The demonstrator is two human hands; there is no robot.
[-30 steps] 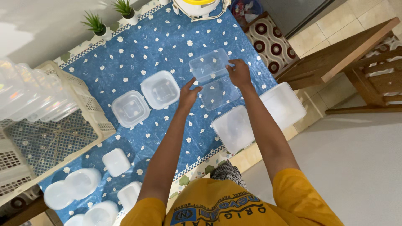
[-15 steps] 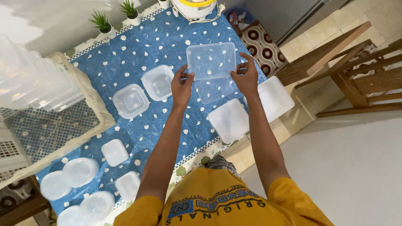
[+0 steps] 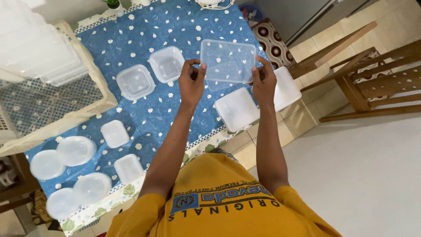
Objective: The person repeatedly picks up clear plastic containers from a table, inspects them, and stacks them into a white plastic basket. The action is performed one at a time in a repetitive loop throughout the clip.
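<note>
I hold a clear rectangular plastic container (image 3: 228,63) up in the air with both hands, above a table covered by a blue flowered cloth (image 3: 144,30). My left hand (image 3: 191,81) grips its left edge and my right hand (image 3: 264,81) grips its right edge. Below the container lie two white rectangular lids (image 3: 237,109), side by side near the table's right edge.
Two square clear tubs (image 3: 166,64) sit mid-table, smaller square tubs (image 3: 115,133) and several round lids (image 3: 76,150) at the lower left. A cream lattice basket (image 3: 48,105) with stacked clear containers stands at the left. A wooden chair (image 3: 368,70) stands on the tiled floor at right.
Both hands have raised the clear container and turned it level, now held squarely by its two short edges. The view has shifted so the table sits further left.
</note>
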